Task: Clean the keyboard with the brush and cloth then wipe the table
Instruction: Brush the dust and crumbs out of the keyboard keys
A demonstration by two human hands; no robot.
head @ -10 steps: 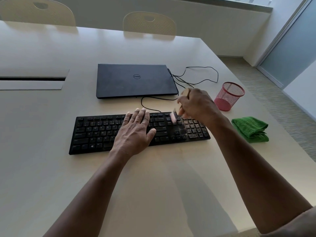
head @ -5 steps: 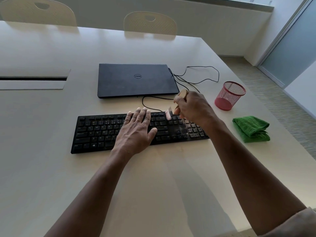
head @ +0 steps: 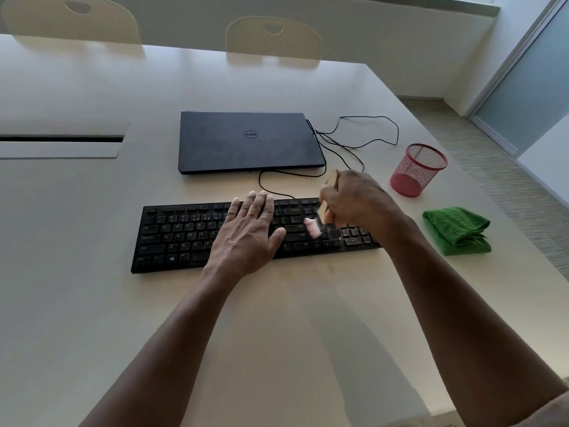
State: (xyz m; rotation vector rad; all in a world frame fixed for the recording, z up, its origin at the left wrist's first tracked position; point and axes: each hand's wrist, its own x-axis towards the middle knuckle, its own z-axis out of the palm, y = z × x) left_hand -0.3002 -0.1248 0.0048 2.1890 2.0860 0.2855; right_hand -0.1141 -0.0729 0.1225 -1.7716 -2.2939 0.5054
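A black keyboard lies across the pale table, with crumbs and dust on its right-hand keys. My left hand presses flat on the middle of the keyboard, fingers straight. My right hand grips a small wooden-handled brush whose pale pink bristles touch the keys just left of the number pad. A folded green cloth rests on the table to the right of the keyboard, apart from both hands.
A closed dark laptop sits behind the keyboard, with black cables looping to its right. A red mesh cup stands beyond the cloth. Two chairs face the far edge. The table's right edge runs close past the cloth.
The brush has swept from the keyboard's top row down toward me across the keys. My left hand has stayed flat on the keyboard.
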